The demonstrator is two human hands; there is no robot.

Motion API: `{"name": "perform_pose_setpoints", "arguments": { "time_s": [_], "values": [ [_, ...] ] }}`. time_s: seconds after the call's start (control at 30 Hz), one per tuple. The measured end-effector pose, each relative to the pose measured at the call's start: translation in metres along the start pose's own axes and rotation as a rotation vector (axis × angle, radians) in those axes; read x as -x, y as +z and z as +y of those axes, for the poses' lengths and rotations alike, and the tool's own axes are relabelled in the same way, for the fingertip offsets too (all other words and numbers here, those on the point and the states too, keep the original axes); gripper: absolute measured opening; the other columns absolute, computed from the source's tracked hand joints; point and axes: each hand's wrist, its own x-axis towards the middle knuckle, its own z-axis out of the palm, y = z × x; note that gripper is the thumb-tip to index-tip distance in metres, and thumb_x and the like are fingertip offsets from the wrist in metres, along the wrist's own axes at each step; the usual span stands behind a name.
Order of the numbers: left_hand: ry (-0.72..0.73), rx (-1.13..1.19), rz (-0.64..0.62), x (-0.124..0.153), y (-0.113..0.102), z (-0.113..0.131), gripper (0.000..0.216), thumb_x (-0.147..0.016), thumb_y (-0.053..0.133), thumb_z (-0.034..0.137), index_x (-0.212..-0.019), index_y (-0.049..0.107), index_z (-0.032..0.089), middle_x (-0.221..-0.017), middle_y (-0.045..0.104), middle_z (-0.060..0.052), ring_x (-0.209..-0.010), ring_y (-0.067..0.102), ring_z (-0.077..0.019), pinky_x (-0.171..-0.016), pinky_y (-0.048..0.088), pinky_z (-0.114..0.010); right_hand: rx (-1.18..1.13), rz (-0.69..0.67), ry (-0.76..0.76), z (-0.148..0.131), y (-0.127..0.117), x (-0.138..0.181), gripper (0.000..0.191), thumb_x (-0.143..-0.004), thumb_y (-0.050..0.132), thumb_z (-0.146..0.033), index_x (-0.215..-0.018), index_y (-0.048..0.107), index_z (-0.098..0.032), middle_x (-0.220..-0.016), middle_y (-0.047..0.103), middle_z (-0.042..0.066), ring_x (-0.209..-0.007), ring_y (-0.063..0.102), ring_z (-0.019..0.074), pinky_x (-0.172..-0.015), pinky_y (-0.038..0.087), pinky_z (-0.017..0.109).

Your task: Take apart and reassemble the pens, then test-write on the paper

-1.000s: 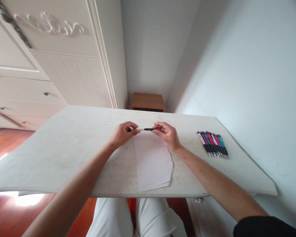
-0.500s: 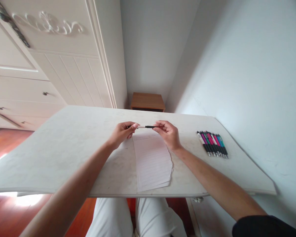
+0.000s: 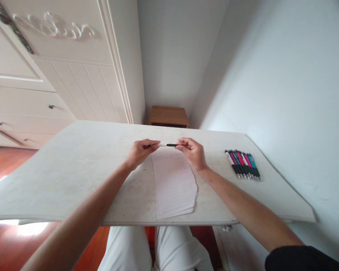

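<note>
Between my two hands a pen (image 3: 171,145) with a white barrel and a black grip lies level, just above the top of the paper. My left hand (image 3: 140,151) pinches its white end, thumb and fingers closed round it. On the black grip end, the fingertips of my right hand (image 3: 193,152) are closed too, hiding the tip. Below the pen, lined paper sheets (image 3: 175,184) with a torn right edge lie on the table, with faint writing along the top line.
A row of several pens (image 3: 243,164) in purple, green, pink, white and blue, with black grips, lies at the right of the white table (image 3: 73,169). A wall (image 3: 299,113) runs along the right. Behind stand a small brown wooden cabinet (image 3: 169,114) and a white wardrobe (image 3: 73,75).
My left thumb has shifted along the pen and now lies straighter against the fingers. Both hands and the pen otherwise stay in place.
</note>
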Motion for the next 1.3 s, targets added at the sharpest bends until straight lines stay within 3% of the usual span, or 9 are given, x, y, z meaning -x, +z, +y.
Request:
{"name": "perform_pose_setpoints", "arguments": {
  "time_s": [0.13, 0.3, 0.67, 0.8, 0.93, 1.03, 1.3],
  "values": [
    [0.075, -0.045, 0.024, -0.001, 0.000, -0.003, 0.027, -0.071, 0.077, 0.040, -0.089, 0.079, 0.020, -0.089, 0.072, -0.007, -0.083, 0.064, -0.0199, -0.072, 0.048, -0.031, 0.019, -0.031, 0.030, 0.002, -0.002, -0.001, 0.029, -0.079, 0.072, -0.040, -0.096, 0.070, -0.017, -0.077, 0.075, 0.005, -0.073, 0.071, 0.0181, -0.074, 0.057, 0.033],
    [0.091, -0.049, 0.029, 0.000, -0.001, 0.000, 0.024, -0.067, 0.080, 0.038, -0.084, 0.079, 0.020, -0.090, 0.072, -0.007, -0.086, 0.064, -0.0212, -0.071, 0.048, -0.031, -0.002, -0.052, 0.047, 0.000, 0.000, -0.001, 0.031, -0.076, 0.074, -0.040, -0.095, 0.069, -0.017, -0.077, 0.074, 0.005, -0.072, 0.071, 0.0180, -0.073, 0.057, 0.033],
    [-0.167, 0.335, 0.005, 0.003, 0.004, 0.013, 0.061, -0.071, 0.075, 0.057, -0.110, 0.066, 0.012, -0.101, 0.071, -0.012, -0.077, 0.066, -0.0181, -0.077, 0.054, -0.036, -0.097, 0.006, 0.011, -0.003, 0.002, -0.001, 0.030, -0.075, 0.075, -0.042, -0.091, 0.068, -0.017, -0.074, 0.073, 0.004, -0.068, 0.069, 0.0166, -0.070, 0.058, 0.033],
    [-0.215, 0.277, 0.008, 0.000, 0.002, 0.007, 0.062, -0.072, 0.070, 0.065, -0.103, 0.066, 0.012, -0.082, 0.070, -0.008, -0.065, 0.062, -0.0143, -0.058, 0.050, -0.026, -0.092, 0.006, -0.006, -0.003, 0.002, 0.000, 0.030, -0.075, 0.075, -0.042, -0.091, 0.068, -0.018, -0.074, 0.073, 0.003, -0.068, 0.069, 0.0167, -0.070, 0.058, 0.033],
    [-0.259, 0.205, -0.012, 0.000, -0.002, 0.008, 0.061, -0.073, 0.063, 0.071, -0.087, 0.067, 0.012, -0.062, 0.058, -0.001, -0.045, 0.043, -0.0070, -0.040, 0.029, -0.020, -0.097, 0.003, -0.015, -0.002, 0.002, 0.000, 0.028, -0.076, 0.075, -0.040, -0.091, 0.067, -0.018, -0.075, 0.073, 0.003, -0.068, 0.069, 0.0164, -0.070, 0.058, 0.033],
    [-0.231, 0.196, -0.023, 0.000, -0.003, 0.010, 0.053, -0.073, 0.068, 0.065, -0.080, 0.067, 0.013, -0.061, 0.057, 0.000, -0.044, 0.040, -0.0060, -0.041, 0.027, -0.020, -0.095, -0.001, -0.016, -0.001, 0.002, 0.000, 0.028, -0.076, 0.075, -0.040, -0.092, 0.067, -0.018, -0.075, 0.073, 0.003, -0.068, 0.069, 0.0163, -0.070, 0.057, 0.033],
    [-0.165, 0.356, -0.015, -0.001, -0.004, 0.005, 0.039, -0.066, 0.082, 0.038, -0.092, 0.068, 0.013, -0.079, 0.067, -0.004, -0.070, 0.061, -0.0131, -0.063, 0.047, -0.024, -0.088, 0.021, -0.002, -0.003, 0.001, -0.001, 0.032, -0.074, 0.076, -0.044, -0.091, 0.067, -0.018, -0.075, 0.073, 0.004, -0.067, 0.069, 0.0167, -0.070, 0.059, 0.034]
  ]
}}
